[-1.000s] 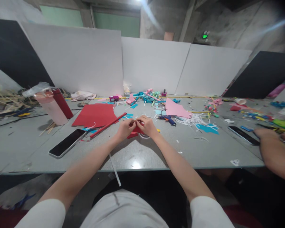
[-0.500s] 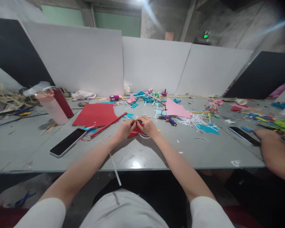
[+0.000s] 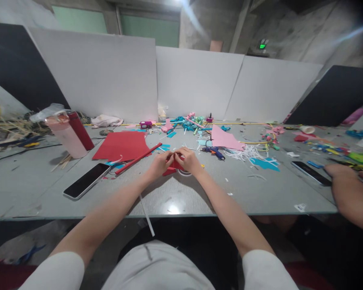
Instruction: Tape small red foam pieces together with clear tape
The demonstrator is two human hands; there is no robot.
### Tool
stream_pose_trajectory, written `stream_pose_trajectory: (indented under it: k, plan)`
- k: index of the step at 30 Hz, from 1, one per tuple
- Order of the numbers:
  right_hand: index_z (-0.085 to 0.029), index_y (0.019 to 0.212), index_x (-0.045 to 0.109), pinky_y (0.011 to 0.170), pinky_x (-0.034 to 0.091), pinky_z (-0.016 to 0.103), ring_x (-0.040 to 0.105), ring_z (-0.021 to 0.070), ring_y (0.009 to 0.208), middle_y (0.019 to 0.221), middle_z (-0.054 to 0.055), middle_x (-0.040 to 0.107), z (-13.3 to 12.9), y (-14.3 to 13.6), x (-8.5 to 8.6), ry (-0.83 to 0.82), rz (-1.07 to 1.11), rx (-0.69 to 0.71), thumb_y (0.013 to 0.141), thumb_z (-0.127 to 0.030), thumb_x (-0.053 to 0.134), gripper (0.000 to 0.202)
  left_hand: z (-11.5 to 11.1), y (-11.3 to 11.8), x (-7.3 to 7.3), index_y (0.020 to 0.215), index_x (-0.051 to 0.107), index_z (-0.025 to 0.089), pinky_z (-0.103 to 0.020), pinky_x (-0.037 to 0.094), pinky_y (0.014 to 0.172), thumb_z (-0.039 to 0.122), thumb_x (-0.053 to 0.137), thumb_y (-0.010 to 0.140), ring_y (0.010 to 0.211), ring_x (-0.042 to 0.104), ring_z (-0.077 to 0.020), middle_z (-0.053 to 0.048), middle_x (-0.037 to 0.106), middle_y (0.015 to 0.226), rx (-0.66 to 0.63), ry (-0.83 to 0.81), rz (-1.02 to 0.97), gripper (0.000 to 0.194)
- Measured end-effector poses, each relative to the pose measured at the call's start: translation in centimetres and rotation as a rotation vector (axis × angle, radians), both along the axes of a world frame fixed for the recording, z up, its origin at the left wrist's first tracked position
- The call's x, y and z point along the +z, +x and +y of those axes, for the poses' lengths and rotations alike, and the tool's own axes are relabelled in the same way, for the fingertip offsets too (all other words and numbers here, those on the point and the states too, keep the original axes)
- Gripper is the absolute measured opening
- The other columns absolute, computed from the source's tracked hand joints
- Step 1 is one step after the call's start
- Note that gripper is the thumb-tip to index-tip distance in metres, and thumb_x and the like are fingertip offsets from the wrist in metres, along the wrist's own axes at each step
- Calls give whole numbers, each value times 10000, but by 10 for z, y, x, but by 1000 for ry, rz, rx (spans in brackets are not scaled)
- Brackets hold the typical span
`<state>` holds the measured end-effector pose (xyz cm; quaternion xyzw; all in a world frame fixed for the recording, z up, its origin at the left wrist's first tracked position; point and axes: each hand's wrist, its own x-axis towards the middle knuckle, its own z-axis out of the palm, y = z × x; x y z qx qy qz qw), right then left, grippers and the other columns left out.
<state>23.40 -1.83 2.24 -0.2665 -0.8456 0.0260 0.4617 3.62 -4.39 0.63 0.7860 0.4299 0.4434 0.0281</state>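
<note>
Both my hands meet over the middle of the table, fingers pinched together on a small piece of red paper (image 3: 176, 164). My left hand (image 3: 161, 164) grips its left side and my right hand (image 3: 186, 159) its right side; the fingers partly hide its shape. Another red scrap (image 3: 169, 172) lies just below my left hand. A white curved strip (image 3: 185, 173) shows under my right hand. Left of my hands, a red rolled paper tube (image 3: 138, 158) rests aslant beside a large red paper sheet (image 3: 121, 146).
A phone (image 3: 87, 181) and a pink bottle (image 3: 67, 137) stand to the left. A blue glue gun (image 3: 213, 152), pink paper (image 3: 226, 138) and white paper shreds (image 3: 248, 153) lie right of my hands. Another person's arm (image 3: 349, 189) rests at the far right beside a second phone (image 3: 311, 173).
</note>
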Motion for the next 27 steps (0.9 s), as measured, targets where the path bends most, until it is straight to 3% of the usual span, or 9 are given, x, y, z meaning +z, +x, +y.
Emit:
stream_pose_trajectory:
  k: [27]
  plan:
    - [-217,971,766,879,568,367,727,228,902,949,75,792,1,0,2,-7,81,41,1023,-236,635,142,1,0,-2,1038,750,201,-316,554,813,233,628,1051,839,731,-204,-80,773,957,-23,-4,-25,126]
